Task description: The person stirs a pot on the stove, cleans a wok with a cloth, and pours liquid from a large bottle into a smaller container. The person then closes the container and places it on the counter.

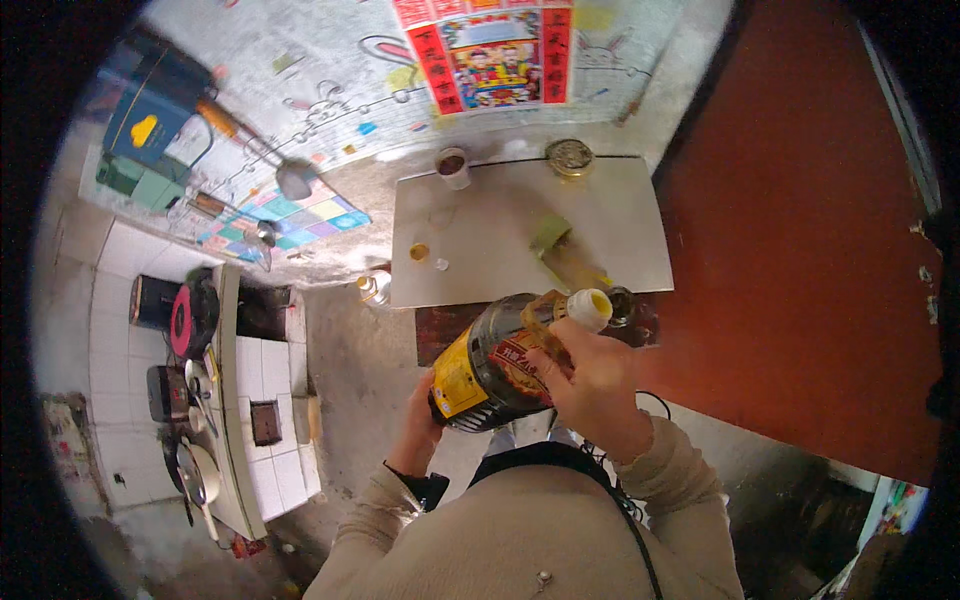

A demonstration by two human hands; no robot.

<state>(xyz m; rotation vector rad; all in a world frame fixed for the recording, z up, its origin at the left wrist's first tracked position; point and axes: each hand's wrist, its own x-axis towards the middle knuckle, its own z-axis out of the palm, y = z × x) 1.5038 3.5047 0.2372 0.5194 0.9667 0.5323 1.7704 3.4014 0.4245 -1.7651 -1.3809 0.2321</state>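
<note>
A large dark plastic jug [491,364] with a yellow and red label is held tilted in front of my body. Under its base at the lower left is my left hand [421,424], partly hidden behind it. My right hand [600,386] grips the brown handle [546,330] near the neck. The jug's pale spout [591,309] points up and to the right. Just beyond the spout is a blurred clear bottle [574,262] with a green band. A round, dark, glassy shape [622,304] adjoins it; I cannot tell what it is.
On the white tabletop [487,247] are a yellow cap [418,252], a small white piece [441,265], a cup [452,166] and a round glass jar [571,157]. A clear bottle [375,288] stands left. Pans line the tiled counter [244,420]. A red-brown panel [795,247] borders the right.
</note>
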